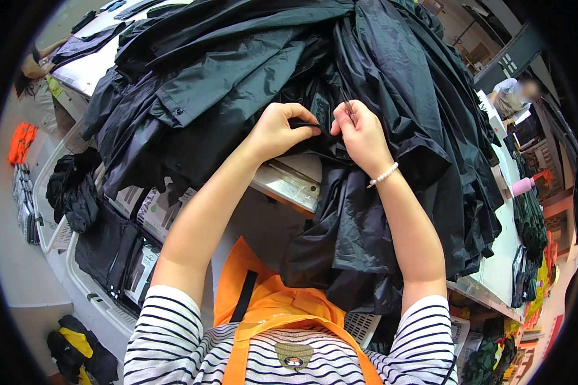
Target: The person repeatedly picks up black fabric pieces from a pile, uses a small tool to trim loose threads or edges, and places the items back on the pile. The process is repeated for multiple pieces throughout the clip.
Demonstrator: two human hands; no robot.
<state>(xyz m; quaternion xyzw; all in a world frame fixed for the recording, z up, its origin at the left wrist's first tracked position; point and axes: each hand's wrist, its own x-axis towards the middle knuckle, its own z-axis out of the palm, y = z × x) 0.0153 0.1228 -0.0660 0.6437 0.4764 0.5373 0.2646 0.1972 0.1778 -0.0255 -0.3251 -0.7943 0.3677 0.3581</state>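
Observation:
A large heap of black, shiny rainwear garments (237, 83) covers the table in front of me. My left hand (281, 130) pinches a narrow black edge of one garment between thumb and fingers. Close beside it, my right hand (361, 133) is closed on the same black cloth, thumb against bent fingers. Something thin and dark sticks up from the right fingers; too little of it shows to tell its kind. Between the hands the cloth is dark and folded. Part of the garment (353, 237) hangs over the table's near edge, below my right hand.
The pale table edge (289, 186) shows under the heap. White plastic baskets (48, 186) with black clothing stand at left. Another person (38, 90) is at the far left, and a seated person (515, 99) at the far right. A pink bottle (522, 187) stands on the right-hand table.

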